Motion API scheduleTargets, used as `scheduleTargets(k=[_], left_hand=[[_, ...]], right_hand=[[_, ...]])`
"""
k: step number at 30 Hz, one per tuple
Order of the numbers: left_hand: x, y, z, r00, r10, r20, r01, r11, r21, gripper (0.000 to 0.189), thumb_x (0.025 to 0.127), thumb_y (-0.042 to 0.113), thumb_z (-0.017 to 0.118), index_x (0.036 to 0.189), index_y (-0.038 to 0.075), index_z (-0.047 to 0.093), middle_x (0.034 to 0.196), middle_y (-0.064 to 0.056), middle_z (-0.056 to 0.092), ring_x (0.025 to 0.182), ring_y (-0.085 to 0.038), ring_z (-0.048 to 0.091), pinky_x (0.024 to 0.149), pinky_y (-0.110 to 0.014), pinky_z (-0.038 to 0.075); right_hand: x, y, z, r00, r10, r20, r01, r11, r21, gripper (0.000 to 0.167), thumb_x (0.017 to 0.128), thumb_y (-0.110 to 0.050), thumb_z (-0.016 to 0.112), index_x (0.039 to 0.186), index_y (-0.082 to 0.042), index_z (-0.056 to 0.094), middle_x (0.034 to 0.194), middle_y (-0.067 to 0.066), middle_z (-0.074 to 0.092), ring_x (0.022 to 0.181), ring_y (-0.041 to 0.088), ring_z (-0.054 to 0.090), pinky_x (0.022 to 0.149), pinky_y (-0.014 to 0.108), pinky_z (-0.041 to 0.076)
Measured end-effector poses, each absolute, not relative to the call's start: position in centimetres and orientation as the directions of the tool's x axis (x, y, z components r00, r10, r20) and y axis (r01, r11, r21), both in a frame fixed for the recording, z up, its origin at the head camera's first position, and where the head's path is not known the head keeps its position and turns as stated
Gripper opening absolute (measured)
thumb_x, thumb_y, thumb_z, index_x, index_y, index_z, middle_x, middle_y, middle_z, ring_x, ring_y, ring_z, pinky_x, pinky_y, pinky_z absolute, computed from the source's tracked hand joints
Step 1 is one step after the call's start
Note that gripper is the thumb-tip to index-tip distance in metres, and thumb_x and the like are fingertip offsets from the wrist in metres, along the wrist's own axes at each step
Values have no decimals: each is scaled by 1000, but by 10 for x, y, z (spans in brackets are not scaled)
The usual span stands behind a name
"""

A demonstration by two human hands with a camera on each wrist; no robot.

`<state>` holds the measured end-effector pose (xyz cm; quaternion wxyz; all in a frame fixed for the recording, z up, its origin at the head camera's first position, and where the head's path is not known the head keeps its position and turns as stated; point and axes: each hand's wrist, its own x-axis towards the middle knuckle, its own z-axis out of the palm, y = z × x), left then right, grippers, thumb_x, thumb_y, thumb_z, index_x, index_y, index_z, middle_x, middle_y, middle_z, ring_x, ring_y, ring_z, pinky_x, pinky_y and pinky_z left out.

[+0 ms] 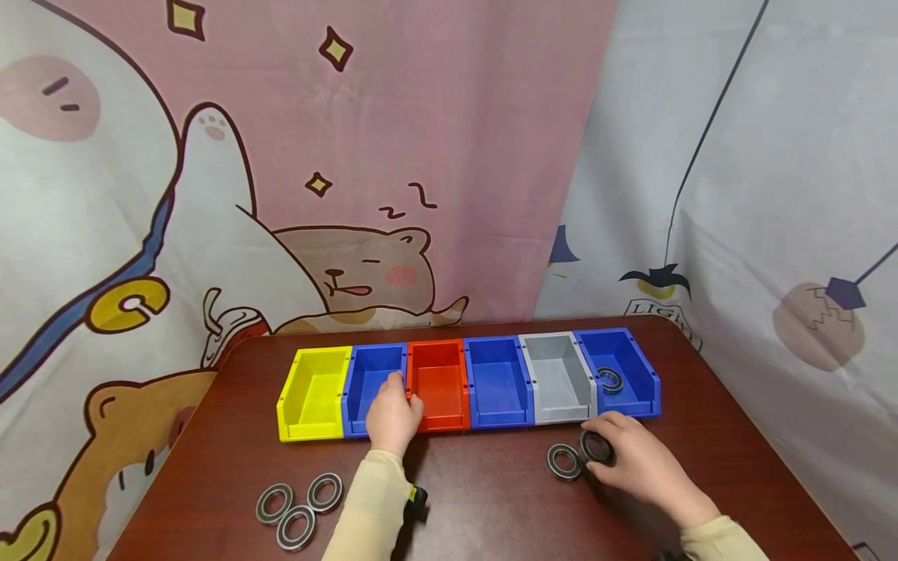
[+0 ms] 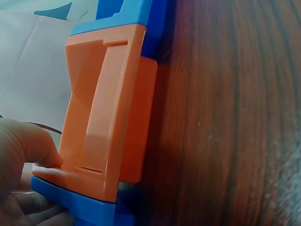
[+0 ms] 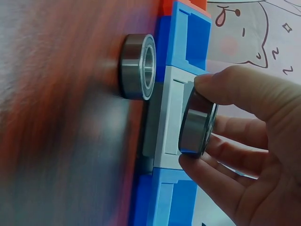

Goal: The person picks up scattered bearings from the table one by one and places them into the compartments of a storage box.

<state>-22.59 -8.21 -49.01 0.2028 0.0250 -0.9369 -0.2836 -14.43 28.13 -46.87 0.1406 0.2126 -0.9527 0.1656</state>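
My right hand (image 1: pixel 641 460) pinches a ball bearing (image 3: pixel 195 125) between thumb and fingers, lifted off the table before the grey bin (image 1: pixel 557 378). Another bearing (image 1: pixel 550 463) lies on the table just left of it. Inside the far-right blue bin (image 1: pixel 634 374) rests one more bearing (image 1: pixel 620 381). My left hand (image 1: pixel 393 417) grips the adjoining walls of the red bin (image 2: pixel 106 113) and the blue bin (image 1: pixel 365 382) left of it. The left wrist view puts its thumb on the red side and its fingers on the blue side, where they are partly hidden.
Three bearings (image 1: pixel 282 534) lie grouped at the table's front left. A yellow bin (image 1: pixel 316 389) ends the row on the left, and another blue bin (image 1: pixel 498 382) stands between red and grey. A printed curtain (image 1: pixel 491 156) hangs behind the dark red-brown table (image 1: pixel 491 499).
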Motion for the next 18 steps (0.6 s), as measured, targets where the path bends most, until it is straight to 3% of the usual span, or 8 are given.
scheduleTargets(k=[18], left_hand=[[-228, -84, -490, -932, -148, 332, 59, 840, 539, 42, 81, 11, 70, 118, -6, 60, 98, -21, 68, 79, -37, 67, 69, -52, 56]], right_hand=[[-184, 262, -465, -877, -315, 362, -428, 854, -294, 49, 69, -18, 87, 112, -3, 69, 104, 10, 63, 93, 28, 62, 80, 46, 54]])
